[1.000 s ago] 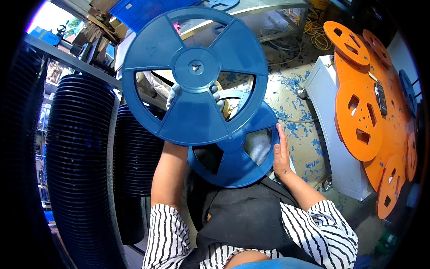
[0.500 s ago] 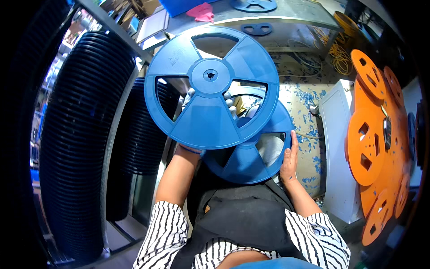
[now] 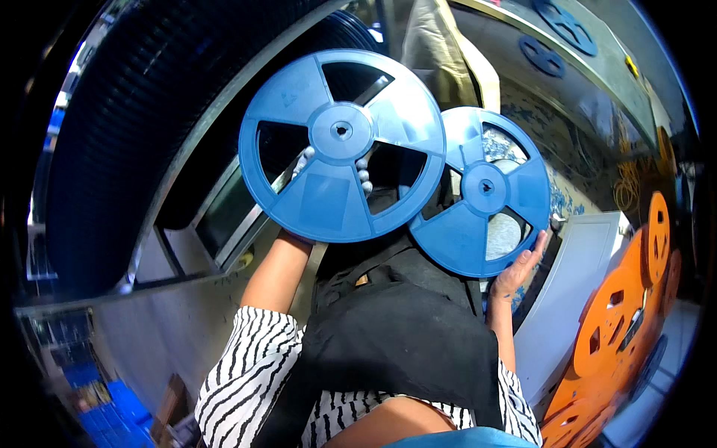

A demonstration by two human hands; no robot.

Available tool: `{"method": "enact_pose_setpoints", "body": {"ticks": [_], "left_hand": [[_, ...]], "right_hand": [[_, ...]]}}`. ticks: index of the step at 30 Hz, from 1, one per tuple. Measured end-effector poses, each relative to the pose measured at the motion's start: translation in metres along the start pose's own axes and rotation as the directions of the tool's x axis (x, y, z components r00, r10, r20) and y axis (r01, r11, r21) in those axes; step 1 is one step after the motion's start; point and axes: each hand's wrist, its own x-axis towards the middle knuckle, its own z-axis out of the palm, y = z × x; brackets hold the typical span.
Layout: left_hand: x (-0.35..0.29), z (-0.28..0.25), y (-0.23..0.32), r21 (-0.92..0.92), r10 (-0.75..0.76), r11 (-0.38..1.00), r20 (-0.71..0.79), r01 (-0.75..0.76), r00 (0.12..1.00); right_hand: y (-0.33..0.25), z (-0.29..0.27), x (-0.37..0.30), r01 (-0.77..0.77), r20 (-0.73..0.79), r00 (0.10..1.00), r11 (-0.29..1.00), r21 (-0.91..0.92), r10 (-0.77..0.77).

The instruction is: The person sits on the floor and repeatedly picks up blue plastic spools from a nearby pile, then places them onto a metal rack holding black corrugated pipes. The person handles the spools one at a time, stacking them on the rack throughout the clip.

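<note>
A large blue plastic reel (image 3: 321,196) with three wedge-shaped windows faces up at left of centre. My left hand (image 3: 364,176) holds it from underneath; grey-white covered fingertips show through two windows, while the palm is hidden. Beside it and partly under its right edge is a second, similar blue reel (image 3: 448,237). Bare, with fingers stretched along the lower right rim, my right hand (image 3: 517,270) holds this second reel. Whether the two reels touch at the overlap, I cannot tell.
A metal rack (image 3: 196,134) of stacked black reels fills the left. On the right stand a white cabinet (image 3: 571,265) and an orange disc-shaped fixture (image 3: 605,340). Another blue reel (image 3: 564,28) lies on the far metal table (image 3: 597,86). Blue scraps litter the floor.
The view has swung left, toward the rack. The second reel has come out to the right from beneath the first, so they overlap much less. Both hands keep their holds.
</note>
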Motion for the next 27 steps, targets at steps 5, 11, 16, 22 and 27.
{"method": "enact_pose_setpoints", "body": {"ticks": [5,11,16,22,27], "left_hand": [[-0.096,-0.032,-0.022,-0.108,0.143,0.981,-0.154,-0.161,0.978],[-0.179,-0.072,-0.041,-0.256,0.351,0.867,-0.296,-0.428,0.888],[-0.165,-0.099,0.005,-0.031,0.554,0.804,-0.324,-0.594,0.767],[-0.158,-0.187,0.094,0.386,0.617,0.787,-0.498,-0.481,0.609],[-0.129,-0.207,0.138,0.478,0.627,0.771,-0.453,-0.421,0.634]], "right_hand": [[0.007,-0.003,0.001,0.009,0.028,1.0,1.0,-0.014,-0.009],[0.0,-0.001,0.002,0.005,0.063,0.998,0.994,-0.11,0.002],[0.006,-0.002,0.005,0.041,0.089,0.996,0.984,-0.172,-0.026],[0.008,-0.001,0.004,0.068,0.036,0.997,0.972,-0.226,-0.061],[0.011,-0.006,0.005,0.129,0.099,0.99,0.939,-0.317,-0.103]]}}
